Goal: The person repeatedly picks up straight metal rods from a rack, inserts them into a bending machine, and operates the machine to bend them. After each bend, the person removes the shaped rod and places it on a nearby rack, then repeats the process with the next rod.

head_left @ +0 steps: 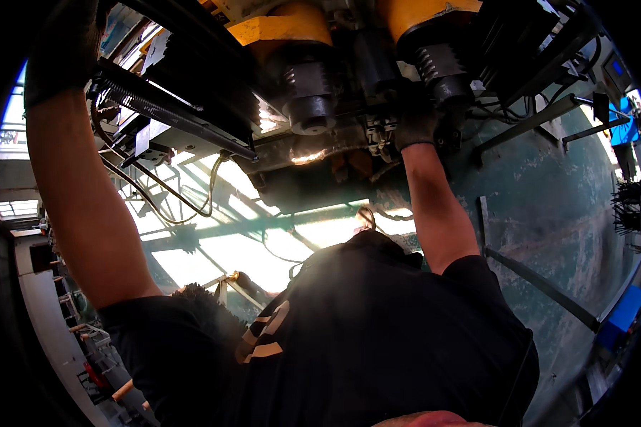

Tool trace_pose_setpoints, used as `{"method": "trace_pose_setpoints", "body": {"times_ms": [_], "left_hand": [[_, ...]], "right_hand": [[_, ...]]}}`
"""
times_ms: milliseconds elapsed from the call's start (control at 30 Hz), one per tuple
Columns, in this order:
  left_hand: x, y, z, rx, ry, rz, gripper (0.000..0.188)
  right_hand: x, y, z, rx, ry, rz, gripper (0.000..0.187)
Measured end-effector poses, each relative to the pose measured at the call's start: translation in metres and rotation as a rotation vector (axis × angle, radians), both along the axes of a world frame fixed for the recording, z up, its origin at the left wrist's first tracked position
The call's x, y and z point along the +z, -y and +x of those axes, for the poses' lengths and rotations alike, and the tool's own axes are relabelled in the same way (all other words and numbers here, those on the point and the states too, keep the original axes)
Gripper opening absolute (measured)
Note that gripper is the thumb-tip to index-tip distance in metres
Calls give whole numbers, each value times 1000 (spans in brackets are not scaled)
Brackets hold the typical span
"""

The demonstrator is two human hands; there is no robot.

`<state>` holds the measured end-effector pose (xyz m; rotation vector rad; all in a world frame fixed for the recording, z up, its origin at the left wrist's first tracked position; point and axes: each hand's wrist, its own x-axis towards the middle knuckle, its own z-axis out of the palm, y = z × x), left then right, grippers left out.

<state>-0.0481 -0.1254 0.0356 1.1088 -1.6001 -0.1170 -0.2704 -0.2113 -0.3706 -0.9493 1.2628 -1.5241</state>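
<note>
Head view: right hand (415,128) beside metal fitting (379,133), between dark cylinders (311,107); probably rigid, perhaps greasy, best gripped around sides. Left hand (60,60) near ribbed bar (149,102). Fingers obscured, state cannot tell.

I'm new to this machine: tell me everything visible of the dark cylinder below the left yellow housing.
The cylinder looks metallic, with notches along its upper right side and a smoother round lower end showing a central mark. It points down below the yellow housing, its top in shadow. The right hand is apart, to its right.
</note>
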Motion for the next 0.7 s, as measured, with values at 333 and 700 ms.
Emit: {"method": "trace_pose_setpoints", "body": {"times_ms": [333, 700], "left_hand": [[8, -28, -6, 38, 18, 26, 32], [-75, -248, 46, 29, -341, 154, 33]], "right_hand": [[9, 4, 0, 101, 494, 173, 22], [58, -222, -108, -160, 162, 163, 16]]}}
